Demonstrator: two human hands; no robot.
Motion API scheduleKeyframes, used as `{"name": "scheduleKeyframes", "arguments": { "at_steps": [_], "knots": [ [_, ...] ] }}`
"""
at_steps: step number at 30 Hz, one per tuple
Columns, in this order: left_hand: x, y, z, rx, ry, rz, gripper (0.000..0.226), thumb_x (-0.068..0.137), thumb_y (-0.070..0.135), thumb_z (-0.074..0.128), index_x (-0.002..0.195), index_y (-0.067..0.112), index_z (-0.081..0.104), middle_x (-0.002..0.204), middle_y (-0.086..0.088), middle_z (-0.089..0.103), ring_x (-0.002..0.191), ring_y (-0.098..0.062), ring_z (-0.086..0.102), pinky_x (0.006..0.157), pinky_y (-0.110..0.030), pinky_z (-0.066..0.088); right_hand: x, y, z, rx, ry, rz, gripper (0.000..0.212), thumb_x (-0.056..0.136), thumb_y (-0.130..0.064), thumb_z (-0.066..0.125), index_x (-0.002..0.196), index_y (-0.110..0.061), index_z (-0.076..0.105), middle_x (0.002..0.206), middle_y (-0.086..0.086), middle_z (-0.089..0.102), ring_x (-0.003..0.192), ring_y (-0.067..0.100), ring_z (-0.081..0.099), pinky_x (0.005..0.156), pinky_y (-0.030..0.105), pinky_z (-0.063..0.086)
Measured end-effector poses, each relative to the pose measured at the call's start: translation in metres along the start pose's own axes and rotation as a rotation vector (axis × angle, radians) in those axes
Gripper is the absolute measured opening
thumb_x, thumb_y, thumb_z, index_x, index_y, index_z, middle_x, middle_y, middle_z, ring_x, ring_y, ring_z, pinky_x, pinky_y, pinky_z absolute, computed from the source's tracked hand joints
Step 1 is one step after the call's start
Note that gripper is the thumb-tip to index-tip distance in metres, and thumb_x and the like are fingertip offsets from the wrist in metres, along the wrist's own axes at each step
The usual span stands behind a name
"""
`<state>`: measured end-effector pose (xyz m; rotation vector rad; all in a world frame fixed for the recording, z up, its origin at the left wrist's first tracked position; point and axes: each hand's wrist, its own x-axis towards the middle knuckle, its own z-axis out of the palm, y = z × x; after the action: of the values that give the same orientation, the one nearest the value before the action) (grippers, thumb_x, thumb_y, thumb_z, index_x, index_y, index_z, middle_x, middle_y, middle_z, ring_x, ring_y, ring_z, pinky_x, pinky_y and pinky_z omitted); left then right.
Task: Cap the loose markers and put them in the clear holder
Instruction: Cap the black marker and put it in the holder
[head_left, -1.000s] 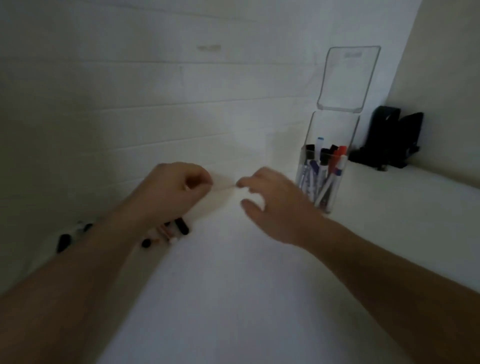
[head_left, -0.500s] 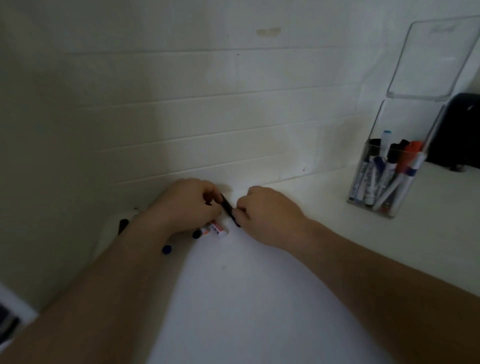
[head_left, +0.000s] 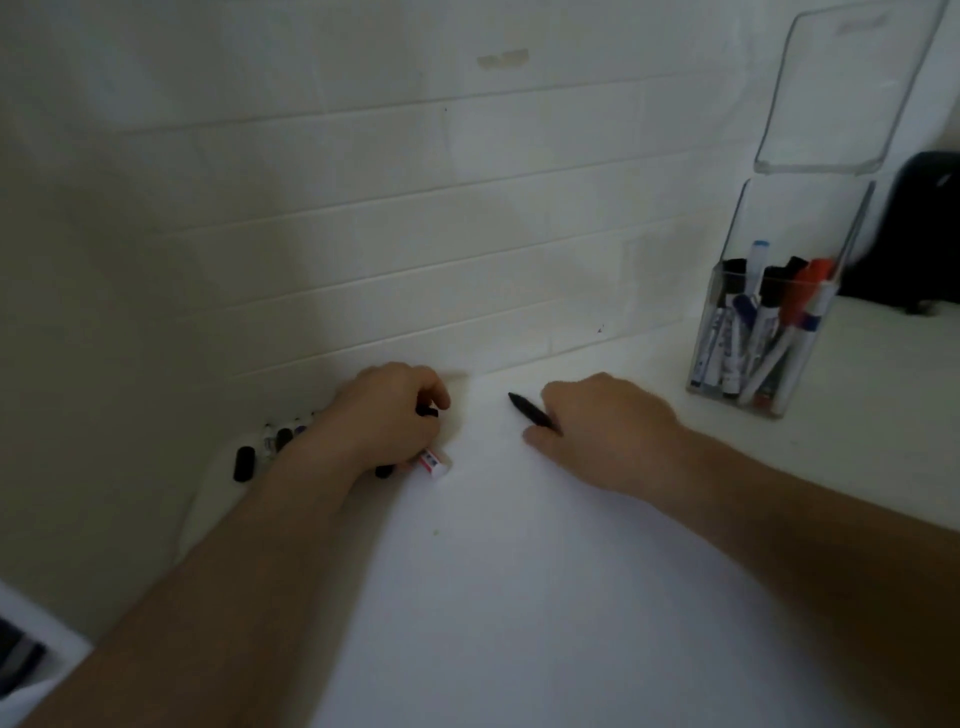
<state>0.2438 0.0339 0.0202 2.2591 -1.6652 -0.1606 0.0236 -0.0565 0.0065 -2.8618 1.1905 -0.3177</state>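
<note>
Head view shows both hands low on the white counter (head_left: 519, 597) by the tiled wall. Left hand (head_left: 387, 415) is curled closed over loose markers (head_left: 434, 462), a small black piece (head_left: 427, 411) pinched at its fingertips; more markers and caps (head_left: 244, 463) lie behind its wrist. Right hand (head_left: 602, 431) grips a thin black marker (head_left: 530, 410), its tip pointing toward the left hand but apart from it. Clear holder (head_left: 789, 395) stands well to the right, filled with upright markers.
</note>
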Motion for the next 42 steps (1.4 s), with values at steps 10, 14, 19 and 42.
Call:
{"name": "scheduleKeyframes", "arguments": {
  "at_steps": [10, 14, 19, 42],
  "knots": [
    [-0.006, 0.055, 0.006, -0.345, 0.297, 0.175, 0.016, 0.093, 0.023, 0.068, 0.104, 0.034, 0.071, 0.090, 0.016, 0.071, 0.078, 0.003, 0.063, 0.070, -0.009, 0.042, -0.037, 0.078, 0.005, 0.489, 0.208, 0.097, 0.037, 0.104, -0.032, 0.049, 0.141, -0.037, 0.043, 0.079, -0.007, 0.068, 0.061, 0.007, 0.060, 0.051, 0.020, 0.045],
    [-0.019, 0.078, 0.026, -0.684, 0.220, 0.182, 0.019, 0.091, 0.014, 0.071, 0.097, 0.032, 0.070, 0.085, 0.013, 0.076, 0.079, 0.000, 0.070, 0.075, -0.017, 0.050, -0.040, 0.078, 0.005, 0.617, 0.250, 0.106, 0.026, 0.106, -0.023, 0.041, 0.127, -0.035, 0.049, 0.086, -0.009, 0.069, 0.067, 0.014, 0.062, 0.055, 0.028, 0.047],
    [-0.015, 0.078, 0.038, -0.882, 0.140, 0.072, 0.042, 0.093, -0.009, 0.056, 0.118, 0.023, 0.068, 0.106, -0.005, 0.073, 0.083, -0.013, 0.074, 0.082, -0.029, 0.057, -0.043, 0.076, 0.002, 0.546, 0.276, 0.100, 0.020, 0.103, -0.017, 0.042, 0.115, -0.026, 0.056, 0.067, -0.002, 0.055, 0.055, 0.016, 0.048, 0.049, 0.032, 0.037],
    [-0.019, 0.081, 0.048, -0.482, -0.006, 0.252, 0.009, 0.103, 0.029, 0.045, 0.100, 0.033, 0.054, 0.071, 0.010, 0.060, 0.060, -0.009, 0.052, 0.064, -0.034, 0.046, -0.044, 0.067, 0.005, 0.297, 0.493, -0.075, 0.032, 0.098, -0.054, 0.042, 0.116, -0.038, 0.063, 0.085, -0.012, 0.050, 0.079, 0.009, 0.052, 0.068, 0.030, 0.044]
  ]
}}
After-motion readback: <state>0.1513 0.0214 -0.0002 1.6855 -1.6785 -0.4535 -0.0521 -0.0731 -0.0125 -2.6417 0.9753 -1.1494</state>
